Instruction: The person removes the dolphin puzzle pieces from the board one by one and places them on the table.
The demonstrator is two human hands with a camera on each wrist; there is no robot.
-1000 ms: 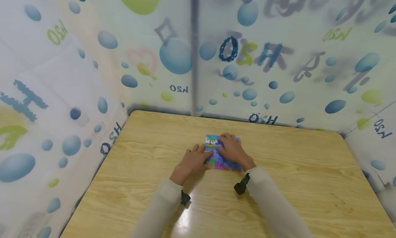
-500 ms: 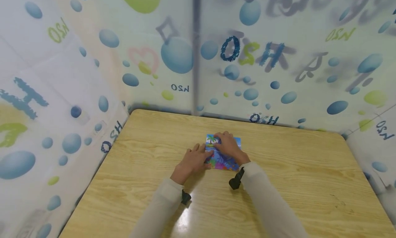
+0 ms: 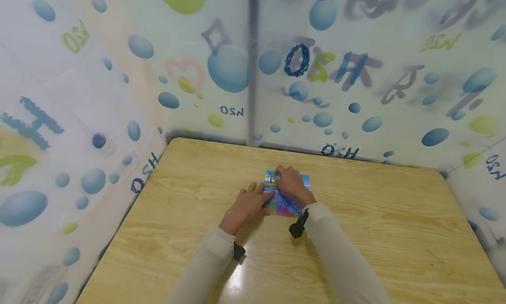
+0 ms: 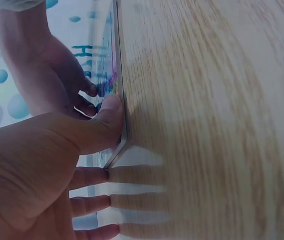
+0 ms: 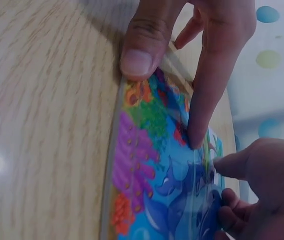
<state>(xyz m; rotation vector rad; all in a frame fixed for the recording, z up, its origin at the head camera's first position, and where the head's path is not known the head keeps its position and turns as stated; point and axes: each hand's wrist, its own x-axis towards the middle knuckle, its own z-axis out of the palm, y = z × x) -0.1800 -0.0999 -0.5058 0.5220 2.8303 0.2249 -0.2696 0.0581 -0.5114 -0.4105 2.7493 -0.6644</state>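
Observation:
A thin, flat board [image 3: 282, 208] with a bright sea picture lies on the wooden table. Dolphins, coral and a palm tree show on it, and the right wrist view shows its thin grey edge. My left hand [image 3: 246, 204] steadies the left side: thumb on the near corner, index finger straight on the picture, other fingers stretched to the tabletop. Over the upper middle of the board [image 5: 154, 210] is my right hand [image 3: 293, 184], fingers bent and fingertips at the picture. Whether those fingertips pinch anything is hidden.
The light wooden table [image 3: 375, 216] extends around the board on all sides. Patterned white curtains [image 3: 197, 75] with blue and green dots hang behind it and to the left. Small black wrist cameras sit under both sleeves.
My right hand has shifted left across the board, towards the palm tree, and its fingers look more bent. The left hand has kept its place on the board's edge.

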